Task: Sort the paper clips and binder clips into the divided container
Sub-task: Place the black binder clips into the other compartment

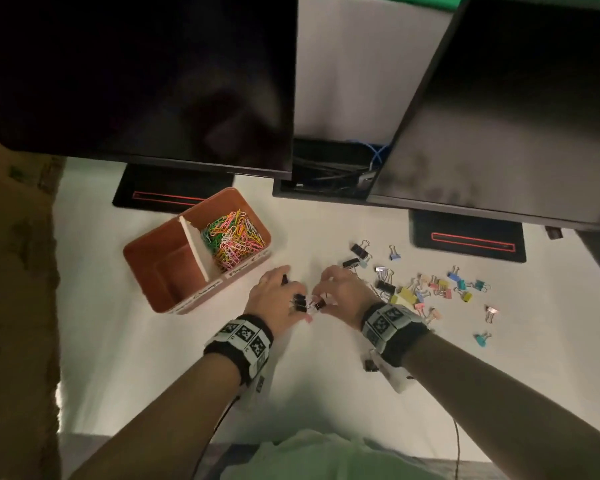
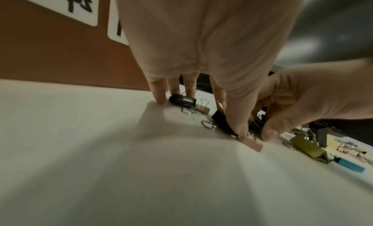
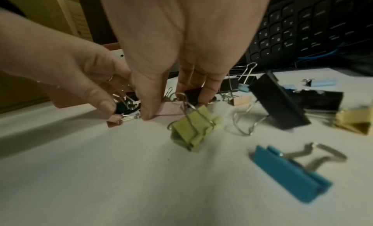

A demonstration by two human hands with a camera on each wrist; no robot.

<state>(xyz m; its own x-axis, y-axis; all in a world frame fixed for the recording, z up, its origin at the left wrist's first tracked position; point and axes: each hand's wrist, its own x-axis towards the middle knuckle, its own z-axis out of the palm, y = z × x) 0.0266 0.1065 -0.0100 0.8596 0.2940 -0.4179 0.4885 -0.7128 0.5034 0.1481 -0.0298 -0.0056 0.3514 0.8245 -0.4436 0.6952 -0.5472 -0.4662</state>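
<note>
My two hands meet on the white table in front of the brown divided container (image 1: 174, 271). Its far compartment holds coloured paper clips (image 1: 232, 237); the near one shows only its floor. My left hand (image 1: 297, 299) has its fingers curled over small black binder clips (image 2: 182, 100), with thumb and forefinger pinching one (image 3: 125, 108). My right hand (image 1: 321, 301) pinches another black binder clip (image 3: 193, 94) between thumb and fingertips. A pink binder clip (image 2: 252, 144) lies on the table between both thumbs.
Several coloured and black binder clips (image 1: 430, 289) are scattered to the right of my hands, among them an olive one (image 3: 193, 130), a blue one (image 3: 288, 170) and a large black one (image 3: 280, 102). Two monitors (image 1: 136, 81) overhang the table's far side. A keyboard (image 3: 302, 25) lies behind.
</note>
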